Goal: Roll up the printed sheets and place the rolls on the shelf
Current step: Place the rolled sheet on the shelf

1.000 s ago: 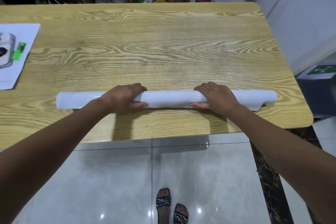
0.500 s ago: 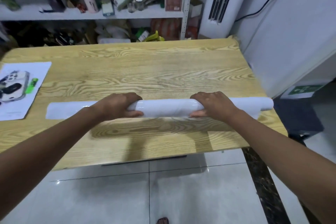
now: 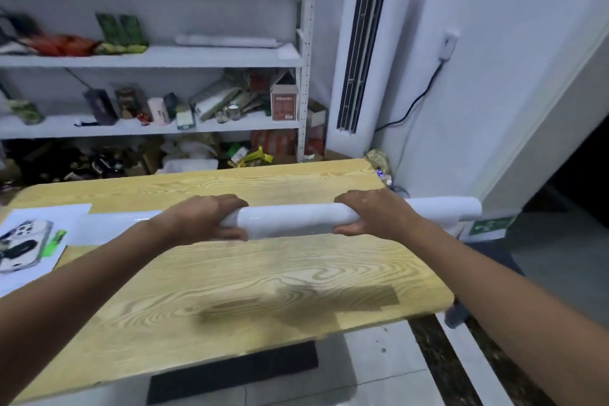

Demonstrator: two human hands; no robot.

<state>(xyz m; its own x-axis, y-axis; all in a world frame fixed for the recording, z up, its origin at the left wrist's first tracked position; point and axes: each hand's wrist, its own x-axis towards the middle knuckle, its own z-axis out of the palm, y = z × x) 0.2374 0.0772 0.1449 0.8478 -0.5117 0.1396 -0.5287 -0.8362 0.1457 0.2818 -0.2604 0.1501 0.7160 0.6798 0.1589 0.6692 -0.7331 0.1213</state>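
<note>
A long white rolled sheet (image 3: 290,219) is held level above the wooden table (image 3: 263,277). My left hand (image 3: 201,219) grips it left of its middle, and my right hand (image 3: 375,216) grips it right of its middle. The roll's right end sticks out past the table's right edge. Another white roll (image 3: 227,40) lies on the middle shelf (image 3: 148,58) of the white rack behind the table. A flat printed sheet (image 3: 29,244) showing a phone case lies at the table's left edge.
The white rack's lower shelf (image 3: 148,127) is crowded with boxes, jars and packets. Clutter fills the floor under it. A tall white air conditioner (image 3: 359,49) stands right of the rack. A white wall with a cable is at the right.
Both hands have lifted the roll off the table and it has risen toward the rack. My view has tilted up, so the shelves now show.
</note>
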